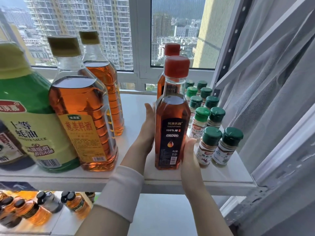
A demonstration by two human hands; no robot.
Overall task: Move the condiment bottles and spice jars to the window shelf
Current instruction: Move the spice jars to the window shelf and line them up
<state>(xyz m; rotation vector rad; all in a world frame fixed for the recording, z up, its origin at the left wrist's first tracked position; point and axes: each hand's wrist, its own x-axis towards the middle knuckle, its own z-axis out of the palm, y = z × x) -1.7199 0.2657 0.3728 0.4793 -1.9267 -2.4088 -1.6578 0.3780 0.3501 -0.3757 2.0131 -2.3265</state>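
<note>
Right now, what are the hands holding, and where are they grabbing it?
Both hands hold the red-capped oil bottle, standing on the shelf. The left hand presses its left side; the right hand grips its lower right side.

A big window [102,31] fills the wall ahead, its pale frame [139,40] splitting the glass into panes. Through it stand tall apartment towers [76,23] in bright daylight, with lower buildings and a hazy hillside [179,7] beyond them. Just below the window runs a white shelf [221,176], sunlit along its top. To the right of the window hangs a sheer white curtain [281,82], gathered in soft folds over a metal upright with holes [237,31]. Under the shelf lies a lower white surface [162,215].
</note>
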